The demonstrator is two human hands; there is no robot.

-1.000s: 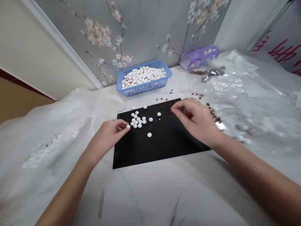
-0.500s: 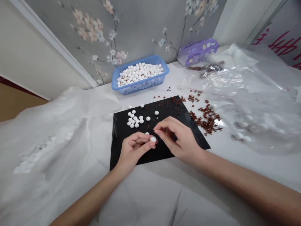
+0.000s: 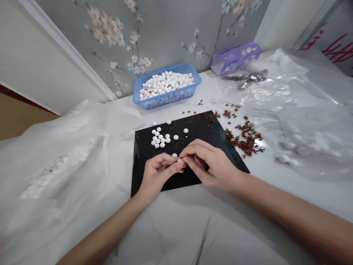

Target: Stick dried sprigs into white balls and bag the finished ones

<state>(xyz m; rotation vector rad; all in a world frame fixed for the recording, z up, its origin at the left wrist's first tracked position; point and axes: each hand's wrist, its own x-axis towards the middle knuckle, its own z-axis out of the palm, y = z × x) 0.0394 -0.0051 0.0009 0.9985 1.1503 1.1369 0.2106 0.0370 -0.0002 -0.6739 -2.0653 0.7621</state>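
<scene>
My left hand holds a small white ball in its fingertips above the near part of a black mat. My right hand pinches at the same ball, and its fingertips partly hide it. Whatever lies between those fingertips is too small to make out. Just beyond my hands, a loose cluster of white balls rests on the mat. Small reddish-brown star-shaped bits are scattered along the mat's far edge.
A blue plastic basket full of white balls stands against the patterned wall. A heap of brown bits lies on the marble table to the right. Clear plastic sheeting, white sheeting and a purple tissue box surround the mat.
My left hand has lifted a white ball from the mat, and my right hand has moved in to meet it. Since the earliest frame, the view has tilted downward, uncovering the brown heap.
</scene>
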